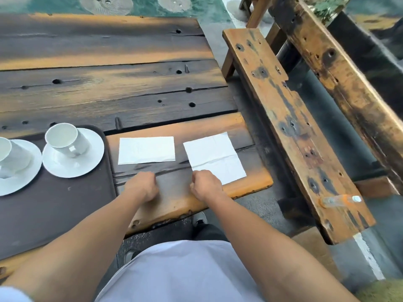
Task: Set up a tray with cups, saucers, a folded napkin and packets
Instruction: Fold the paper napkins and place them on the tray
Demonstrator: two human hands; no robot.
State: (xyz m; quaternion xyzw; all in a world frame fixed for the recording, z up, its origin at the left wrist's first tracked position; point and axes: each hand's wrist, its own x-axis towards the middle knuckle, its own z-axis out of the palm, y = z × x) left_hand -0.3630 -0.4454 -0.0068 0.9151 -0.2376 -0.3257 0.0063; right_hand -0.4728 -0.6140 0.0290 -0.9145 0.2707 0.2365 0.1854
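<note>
A dark brown tray (65, 203) lies at the left on the wooden table (109, 90). On it stand two white saucers (91, 158) (19, 184), each with a white cup (65, 140) (11, 158). Right of the tray lies a folded white napkin (146, 150), and further right an unfolded square napkin (214, 156). My left hand (142, 186) rests curled on the bare wood below the folded napkin, holding nothing. My right hand (205, 185) is curled at the near left corner of the unfolded napkin; whether it pinches the paper is hidden. No packets are in view.
A worn wooden bench (290, 118) runs along the table's right side, with a heavy wooden beam (340, 68) behind it. The table's near edge (196, 205) is just below my hands. Green ground shows beyond the table's far edge.
</note>
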